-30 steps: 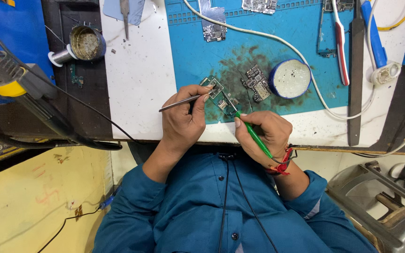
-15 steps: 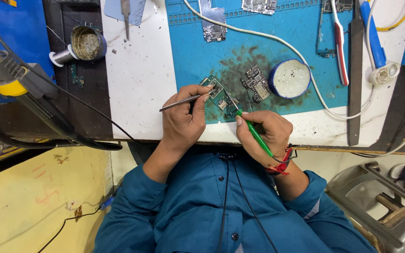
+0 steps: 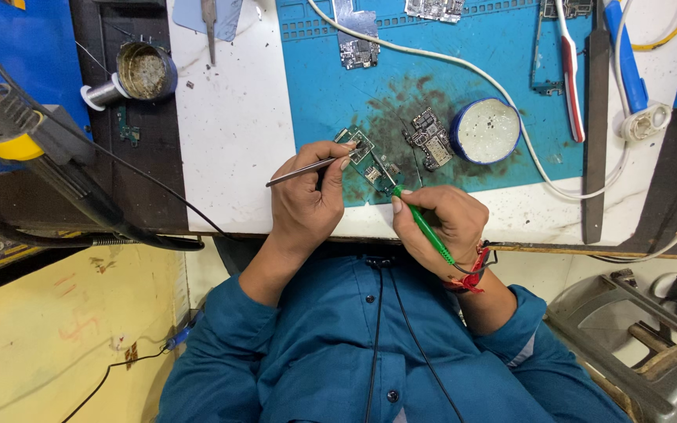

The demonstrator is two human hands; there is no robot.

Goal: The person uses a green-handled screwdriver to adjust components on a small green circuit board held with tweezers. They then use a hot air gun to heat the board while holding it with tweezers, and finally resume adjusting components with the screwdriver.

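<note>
Small green circuit board point(image 3: 371, 162) sits mid-frame on the blue mat point(image 3: 331, 102) — left hand point(image 3: 305, 205) pinches tweezers point(image 3: 307, 168), right hand point(image 3: 440, 223) grips a green-handled tool point(image 3: 425, 227) — best kept low, wrists braced on the desk point(image 3: 229, 141).

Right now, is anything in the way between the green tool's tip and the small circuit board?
Nothing visible. The right hand brings the green tool straight to the circuit board. The left hand and its tweezers sit at the board's other end, and the round tin lies off to the side.
</note>
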